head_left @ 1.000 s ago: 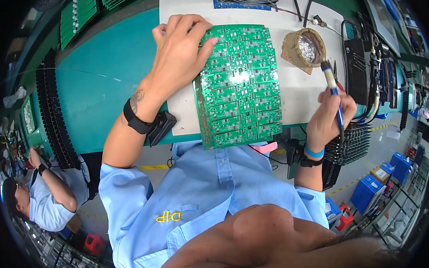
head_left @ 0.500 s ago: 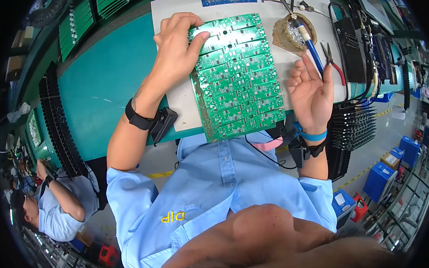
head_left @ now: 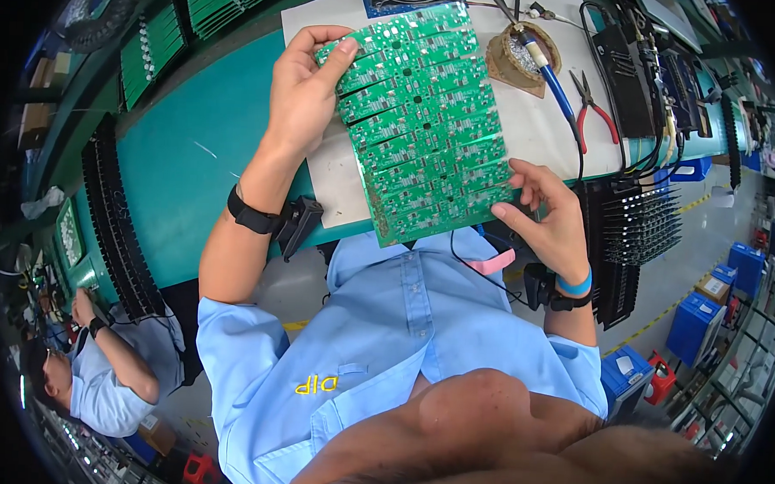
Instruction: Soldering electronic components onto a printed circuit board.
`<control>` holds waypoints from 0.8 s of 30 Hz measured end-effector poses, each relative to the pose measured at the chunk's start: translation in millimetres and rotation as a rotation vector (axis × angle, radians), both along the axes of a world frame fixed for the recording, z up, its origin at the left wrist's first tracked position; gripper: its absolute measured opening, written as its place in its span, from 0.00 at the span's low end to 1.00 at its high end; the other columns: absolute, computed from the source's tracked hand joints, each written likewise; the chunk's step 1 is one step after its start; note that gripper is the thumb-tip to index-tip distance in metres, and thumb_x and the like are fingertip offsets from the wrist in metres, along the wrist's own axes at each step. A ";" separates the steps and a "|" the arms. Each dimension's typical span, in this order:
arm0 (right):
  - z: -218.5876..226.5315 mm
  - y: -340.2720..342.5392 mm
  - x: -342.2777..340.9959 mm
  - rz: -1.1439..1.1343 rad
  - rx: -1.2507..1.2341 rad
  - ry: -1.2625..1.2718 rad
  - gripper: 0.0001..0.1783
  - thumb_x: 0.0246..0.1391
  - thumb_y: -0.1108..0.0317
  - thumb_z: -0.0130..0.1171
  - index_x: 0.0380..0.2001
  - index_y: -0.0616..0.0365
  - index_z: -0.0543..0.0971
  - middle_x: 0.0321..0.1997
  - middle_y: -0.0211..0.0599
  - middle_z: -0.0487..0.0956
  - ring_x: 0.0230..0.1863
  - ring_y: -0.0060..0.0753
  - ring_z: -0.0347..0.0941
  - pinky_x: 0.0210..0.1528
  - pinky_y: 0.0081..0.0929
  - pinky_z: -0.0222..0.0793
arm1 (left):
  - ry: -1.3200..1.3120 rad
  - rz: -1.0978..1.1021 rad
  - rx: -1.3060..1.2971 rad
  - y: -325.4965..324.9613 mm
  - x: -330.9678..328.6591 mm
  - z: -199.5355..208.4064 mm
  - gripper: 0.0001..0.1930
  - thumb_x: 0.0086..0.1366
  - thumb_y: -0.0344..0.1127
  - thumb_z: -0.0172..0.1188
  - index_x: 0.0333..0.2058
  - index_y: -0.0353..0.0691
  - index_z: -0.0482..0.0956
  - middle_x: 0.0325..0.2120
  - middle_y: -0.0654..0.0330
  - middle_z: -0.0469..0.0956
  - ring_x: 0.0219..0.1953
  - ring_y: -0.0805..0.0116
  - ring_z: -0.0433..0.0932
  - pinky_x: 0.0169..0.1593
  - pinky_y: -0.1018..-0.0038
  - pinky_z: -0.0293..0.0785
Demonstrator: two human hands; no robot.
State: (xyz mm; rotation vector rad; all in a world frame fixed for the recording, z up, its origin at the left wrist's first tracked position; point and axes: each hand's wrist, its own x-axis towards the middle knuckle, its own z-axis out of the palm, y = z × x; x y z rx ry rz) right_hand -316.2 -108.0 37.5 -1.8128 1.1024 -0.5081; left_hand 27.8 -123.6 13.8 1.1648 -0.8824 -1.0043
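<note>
Green rectangular circuit-board panel (head_left: 423, 122): held over the white flat mat (head_left: 535, 140) on the teal bench top (head_left: 207, 117), close to the near bench edge.
Panel markings: too small to read.
Yellow stitched lettering (head_left: 316, 384): sewn on the light-blue cloth shirt (head_left: 375, 324), upside down as viewed.
Panel face: turned up, components showing.
Long axis: running near to far, leaning left at the far end.
Left hand (head_left: 303, 96): pinched on the far left corner, thumb on top.
Right hand (head_left: 551, 219): half open at the near right edge; cannot tell whether gripping.
Blue-handled soldering iron (head_left: 558, 92): slanting over the round tan pot (head_left: 498, 55), right of the panel.
Red-handled metal pliers (head_left: 588, 102): lying farther right, handles spread.
</note>
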 end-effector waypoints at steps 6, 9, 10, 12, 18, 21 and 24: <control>14.4 10.1 -0.5 -0.116 0.015 -0.231 0.18 0.56 0.79 0.67 0.51 0.67 0.80 0.43 0.34 0.81 0.34 0.20 0.73 0.37 0.17 0.68 | 0.254 -0.031 -0.172 2.3 6.9 2.7 0.11 0.72 0.30 0.62 0.50 0.34 0.77 0.44 0.63 0.80 0.44 0.76 0.78 0.50 0.75 0.75; 35.3 15.5 11.2 -0.281 -0.168 -0.403 0.13 0.58 0.81 0.64 0.47 0.68 0.81 0.40 0.37 0.82 0.32 0.22 0.75 0.34 0.19 0.70 | 0.376 -0.057 -0.149 4.3 9.3 -7.1 0.13 0.77 0.35 0.56 0.53 0.34 0.76 0.50 0.61 0.80 0.53 0.70 0.78 0.58 0.68 0.73; 37.4 15.8 13.4 -0.232 -0.378 -0.351 0.12 0.58 0.82 0.64 0.46 0.69 0.82 0.40 0.40 0.82 0.32 0.25 0.76 0.34 0.21 0.71 | 0.372 -0.063 -0.155 3.7 6.6 -4.2 0.13 0.77 0.35 0.56 0.53 0.34 0.76 0.50 0.61 0.80 0.53 0.70 0.78 0.58 0.68 0.73; 39.8 16.9 17.3 -0.132 -0.790 -0.235 0.11 0.56 0.85 0.63 0.43 0.69 0.83 0.39 0.44 0.82 0.33 0.30 0.79 0.34 0.23 0.74 | 0.399 -0.059 -0.103 7.0 -6.2 7.1 0.21 0.79 0.43 0.47 0.59 0.33 0.71 0.60 0.54 0.74 0.63 0.60 0.71 0.67 0.60 0.67; 29.3 22.1 22.8 -0.004 -0.968 -0.241 0.15 0.48 0.87 0.67 0.42 0.68 0.84 0.40 0.49 0.82 0.35 0.39 0.81 0.36 0.26 0.76 | 0.575 -0.149 -0.153 8.8 -2.7 10.0 0.32 0.80 0.54 0.33 0.67 0.32 0.66 0.72 0.49 0.61 0.74 0.49 0.58 0.75 0.54 0.57; 25.9 24.6 22.8 0.024 -0.977 -0.246 0.18 0.44 0.87 0.69 0.42 0.67 0.84 0.40 0.49 0.82 0.35 0.42 0.81 0.36 0.27 0.76 | 0.541 -0.125 -0.171 6.7 -0.6 9.5 0.38 0.78 0.61 0.33 0.66 0.31 0.67 0.69 0.50 0.67 0.69 0.56 0.66 0.70 0.58 0.65; 24.8 25.5 22.3 0.020 -0.970 -0.253 0.19 0.43 0.87 0.69 0.42 0.67 0.84 0.41 0.48 0.82 0.35 0.41 0.81 0.36 0.28 0.76 | 0.545 -0.116 -0.173 6.0 -2.2 10.3 0.38 0.78 0.60 0.33 0.67 0.31 0.66 0.68 0.49 0.67 0.69 0.55 0.67 0.70 0.58 0.65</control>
